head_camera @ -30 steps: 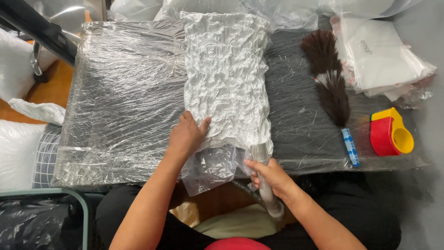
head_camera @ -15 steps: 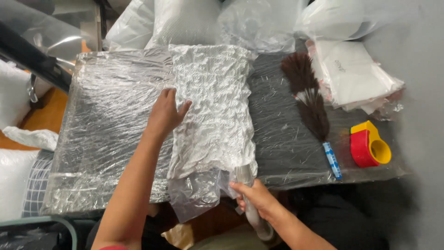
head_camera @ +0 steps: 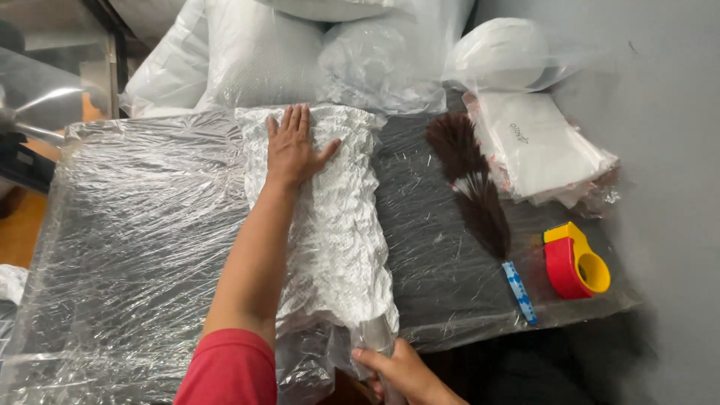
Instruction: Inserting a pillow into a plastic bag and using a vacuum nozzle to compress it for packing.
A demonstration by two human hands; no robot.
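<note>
white crinkled bag (head_camera: pixel 341 225), red-yellow tape dispenser (head_camera: pixel 574 262)

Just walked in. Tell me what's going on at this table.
A person presses the left hand flat on the far end of a white crinkled pillow sealed in a clear bag, which lies on a plastic-wrapped table. The right hand grips a tube at the bag's near opening. A feather duster and a red-and-yellow tape dispenser lie to the right.

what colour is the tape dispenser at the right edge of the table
The tape dispenser is red with a yellow top and roller, seen in the head view.
</note>
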